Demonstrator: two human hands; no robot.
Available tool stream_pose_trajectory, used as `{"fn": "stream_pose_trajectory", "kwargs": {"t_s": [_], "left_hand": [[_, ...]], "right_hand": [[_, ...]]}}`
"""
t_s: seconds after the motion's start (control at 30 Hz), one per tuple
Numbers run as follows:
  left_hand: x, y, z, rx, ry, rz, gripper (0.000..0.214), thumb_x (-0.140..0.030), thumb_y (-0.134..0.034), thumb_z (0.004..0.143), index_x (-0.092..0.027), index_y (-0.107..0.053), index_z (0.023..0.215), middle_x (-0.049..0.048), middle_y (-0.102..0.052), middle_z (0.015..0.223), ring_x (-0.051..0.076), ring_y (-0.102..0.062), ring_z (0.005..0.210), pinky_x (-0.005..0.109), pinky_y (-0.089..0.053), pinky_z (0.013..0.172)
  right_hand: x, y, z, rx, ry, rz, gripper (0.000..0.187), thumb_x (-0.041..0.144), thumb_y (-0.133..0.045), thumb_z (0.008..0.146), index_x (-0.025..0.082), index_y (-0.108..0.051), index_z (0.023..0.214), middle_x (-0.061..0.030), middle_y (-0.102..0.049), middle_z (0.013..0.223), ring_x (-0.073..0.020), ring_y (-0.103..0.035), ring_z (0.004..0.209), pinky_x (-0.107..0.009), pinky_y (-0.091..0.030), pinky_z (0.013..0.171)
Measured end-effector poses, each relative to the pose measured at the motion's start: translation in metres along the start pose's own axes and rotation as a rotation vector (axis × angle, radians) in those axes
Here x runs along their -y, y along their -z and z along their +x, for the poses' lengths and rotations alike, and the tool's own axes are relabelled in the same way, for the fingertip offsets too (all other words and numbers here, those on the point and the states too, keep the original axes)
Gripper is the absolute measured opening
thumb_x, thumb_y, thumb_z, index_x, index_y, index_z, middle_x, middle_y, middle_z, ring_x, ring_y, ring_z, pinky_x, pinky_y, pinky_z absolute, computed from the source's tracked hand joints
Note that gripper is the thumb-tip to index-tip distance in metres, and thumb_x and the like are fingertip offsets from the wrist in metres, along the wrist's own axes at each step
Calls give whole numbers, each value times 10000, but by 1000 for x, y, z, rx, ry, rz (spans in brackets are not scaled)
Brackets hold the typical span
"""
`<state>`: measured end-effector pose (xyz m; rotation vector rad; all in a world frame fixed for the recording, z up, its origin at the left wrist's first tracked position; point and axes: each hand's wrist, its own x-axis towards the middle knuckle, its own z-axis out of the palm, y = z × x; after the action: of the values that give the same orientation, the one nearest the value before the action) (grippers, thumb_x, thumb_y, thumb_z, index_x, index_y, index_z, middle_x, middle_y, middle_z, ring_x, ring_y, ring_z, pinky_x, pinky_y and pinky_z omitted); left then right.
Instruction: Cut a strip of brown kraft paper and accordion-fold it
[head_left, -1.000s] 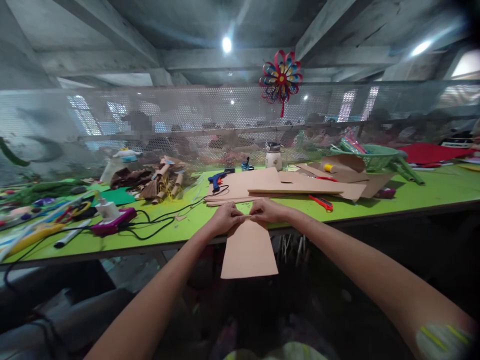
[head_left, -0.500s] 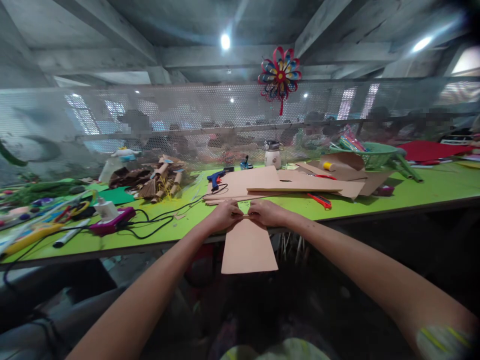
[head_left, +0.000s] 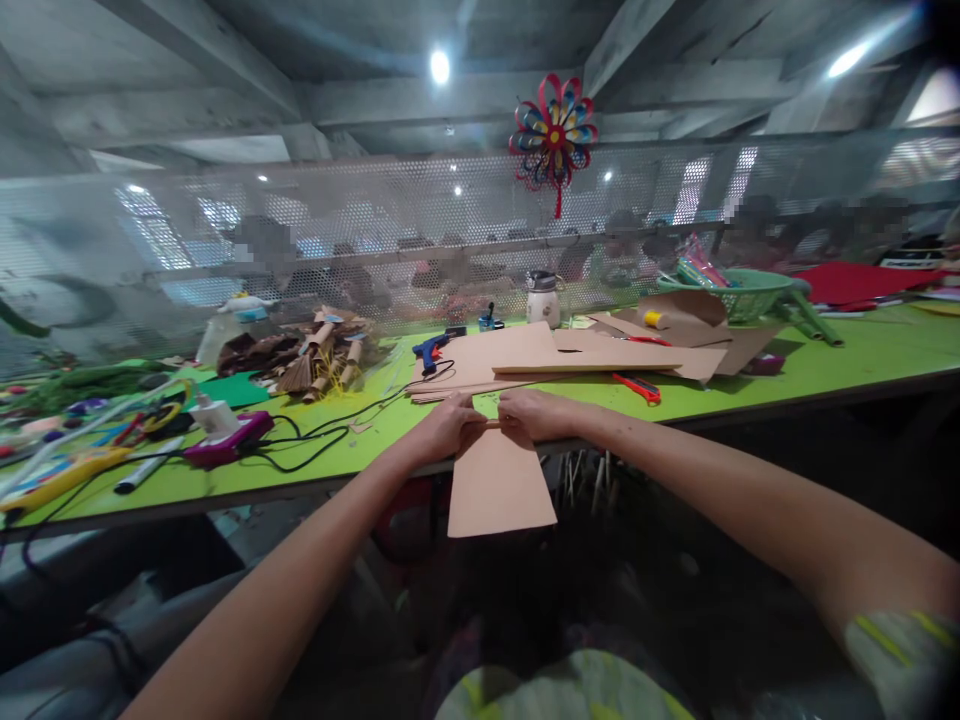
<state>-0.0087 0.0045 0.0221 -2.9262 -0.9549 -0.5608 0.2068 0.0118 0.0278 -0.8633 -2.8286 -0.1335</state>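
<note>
A piece of tan cardstock [head_left: 501,485] hangs over the near edge of the green table, its wide end toward me. At its far end a narrow rolled or folded edge shows between my hands. My left hand [head_left: 450,425] pinches the left side of that edge. On the right side, the fingers of my right hand [head_left: 532,412] are closed on the same edge. Just beyond my hands lies a stack of tan sheets [head_left: 495,352], with a blue glue gun [head_left: 430,353] on its left part. A red-handled cutter [head_left: 637,388] rests right of my right hand.
A purple power strip [head_left: 229,440] with black cords lies on the green table [head_left: 390,435] at left. Rolled brown paper pieces [head_left: 322,355] are behind it. A lidded jar [head_left: 543,298] and a green basket [head_left: 757,295] stand toward the back, before a perforated screen [head_left: 420,215].
The view has shifted slightly. Both hands still grip the far edge of the cardstock, and its wide near end sits a little higher in view.
</note>
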Motion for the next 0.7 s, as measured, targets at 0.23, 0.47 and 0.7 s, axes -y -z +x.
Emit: {"fn": "stream_pose_trajectory", "kwargs": {"t_s": [0.23, 0.47, 0.7], "left_hand": [[-3, 0, -4, 6, 17, 72, 275, -223, -449, 877, -168, -705, 961, 70, -495, 752, 173, -452, 750, 275, -324, 622], [-2, 0, -5, -6, -64, 135, 313, -235, -401, 908, -191, -694, 1011, 74, -507, 751, 173, -452, 737, 275, -338, 635], [-2, 2, -9, 15, -99, 174, 309, -215, -397, 907, -193, -668, 1052, 89, -539, 806, 178, -489, 790, 276, -388, 686]], "right_hand": [[-2, 6, -4, 48, 62, 27, 107, 116, -530, 774, 117, -608, 847, -93, -577, 865, -169, -496, 768, -256, -350, 660], [-6, 0, -11, 15, 85, 20, 221, 50, -544, 711, 121, -597, 913, -90, -559, 914, -179, -486, 805, -281, -385, 709], [-6, -6, -20, -48, 118, 38, 276, 28, -546, 711, 129, -591, 964, -92, -537, 957, -189, -471, 866, -295, -389, 750]]}}
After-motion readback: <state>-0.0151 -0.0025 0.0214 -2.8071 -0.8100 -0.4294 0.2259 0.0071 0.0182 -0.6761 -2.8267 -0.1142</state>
